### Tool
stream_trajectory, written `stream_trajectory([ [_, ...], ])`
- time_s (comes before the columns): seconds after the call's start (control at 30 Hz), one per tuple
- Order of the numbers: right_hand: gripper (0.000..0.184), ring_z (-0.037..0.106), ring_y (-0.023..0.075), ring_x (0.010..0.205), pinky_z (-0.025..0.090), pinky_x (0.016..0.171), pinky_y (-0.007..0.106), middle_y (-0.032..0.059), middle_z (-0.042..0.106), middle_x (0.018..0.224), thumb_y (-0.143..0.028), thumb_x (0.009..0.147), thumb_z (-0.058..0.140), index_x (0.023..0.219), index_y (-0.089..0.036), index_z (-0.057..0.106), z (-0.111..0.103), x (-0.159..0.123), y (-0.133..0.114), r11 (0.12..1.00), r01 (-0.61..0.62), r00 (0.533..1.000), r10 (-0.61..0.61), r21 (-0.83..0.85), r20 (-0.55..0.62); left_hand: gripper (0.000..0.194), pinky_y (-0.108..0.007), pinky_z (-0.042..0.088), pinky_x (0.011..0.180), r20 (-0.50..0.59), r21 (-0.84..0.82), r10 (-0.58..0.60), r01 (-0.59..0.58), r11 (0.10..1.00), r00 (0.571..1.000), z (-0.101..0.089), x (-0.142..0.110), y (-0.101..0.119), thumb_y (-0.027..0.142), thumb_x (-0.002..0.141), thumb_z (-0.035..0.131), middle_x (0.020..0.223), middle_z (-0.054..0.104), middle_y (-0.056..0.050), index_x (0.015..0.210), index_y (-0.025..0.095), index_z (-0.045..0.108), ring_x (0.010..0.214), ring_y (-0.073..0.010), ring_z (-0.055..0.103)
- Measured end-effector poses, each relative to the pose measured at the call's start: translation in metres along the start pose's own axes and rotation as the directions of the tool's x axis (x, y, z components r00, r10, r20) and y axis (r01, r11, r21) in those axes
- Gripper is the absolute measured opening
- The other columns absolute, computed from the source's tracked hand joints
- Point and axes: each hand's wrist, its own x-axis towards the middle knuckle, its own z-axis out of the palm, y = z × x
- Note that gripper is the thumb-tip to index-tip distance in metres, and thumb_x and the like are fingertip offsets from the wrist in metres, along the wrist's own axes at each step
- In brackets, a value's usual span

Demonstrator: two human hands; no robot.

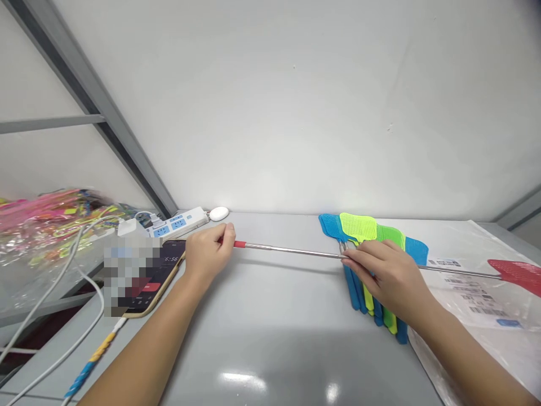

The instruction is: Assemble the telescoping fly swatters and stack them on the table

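Observation:
A red telescopic fly swatter (296, 251) is stretched out sideways above the grey table, its metal rod drawn long. My left hand (210, 246) is closed round its red handle, most of which the fist hides. Farther along the rod, my right hand (382, 273) pinches the metal between thumb and fingers. The red mesh head sticks out at the far right, over a white plastic bag. Beneath and behind my right hand lies a row of several blue, yellow and green fly swatters (358, 225), heads toward the wall and handles toward me.
On the left are a phone (169, 265), a white power strip (180, 223) with blue sockets, and cables. A white oval object (218, 213) sits by the wall. Clear bags of colourful items (51, 225) fill the far left. The labelled white bag (473, 332) covers the table's right side.

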Motion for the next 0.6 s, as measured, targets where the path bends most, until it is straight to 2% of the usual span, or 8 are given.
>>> stream_trajectory([
  [0.2,0.008,0.049,0.0156,0.067,0.031,0.063,0.030,0.0008,0.059,0.072,-0.020,0.094,0.056,0.090,-0.019,0.064,-0.002,0.000,0.003,0.999,0.030,0.999,-0.031,-0.025,-0.015,0.042,-0.027,0.020,0.051,-0.036,-0.029,0.031,-0.032,0.999,0.999,0.003,-0.008,0.015,0.030,0.090,0.046,0.045,0.032,0.004,0.051,0.018,0.035,0.045,-0.0088,0.030],
  [0.33,0.011,0.043,0.0146,0.063,0.031,0.063,0.030,0.0011,0.058,0.071,-0.019,0.095,0.054,0.089,-0.018,0.064,0.001,0.001,-0.007,0.998,0.060,0.998,-0.060,-0.001,-0.008,0.043,-0.027,0.021,0.050,-0.029,-0.070,0.115,-0.117,0.991,0.993,0.004,-0.017,0.038,0.027,0.090,0.048,0.045,0.032,0.004,0.050,0.018,0.036,0.045,-0.0088,0.030],
  [0.47,0.016,0.041,0.0148,0.062,0.030,0.063,0.030,0.0007,0.054,0.068,-0.018,0.096,0.051,0.086,-0.017,0.063,0.008,0.002,-0.023,0.995,0.090,0.995,-0.091,0.039,0.033,0.036,-0.026,0.025,0.052,0.004,-0.187,0.297,-0.291,0.938,0.955,0.006,-0.033,0.070,0.024,0.090,0.050,0.047,0.042,0.004,0.055,0.018,0.048,0.047,-0.0091,0.037],
  [0.6,0.020,0.040,0.0145,0.061,0.028,0.061,0.030,0.0002,0.051,0.066,-0.020,0.098,0.049,0.084,-0.016,0.063,0.014,0.001,-0.030,0.990,0.110,0.991,-0.116,0.083,0.071,0.028,-0.026,0.027,0.051,0.026,-0.254,0.357,-0.340,0.906,0.934,0.008,-0.043,0.084,0.022,0.090,0.050,0.050,0.050,0.005,0.064,0.019,0.059,0.047,-0.0093,0.041],
])
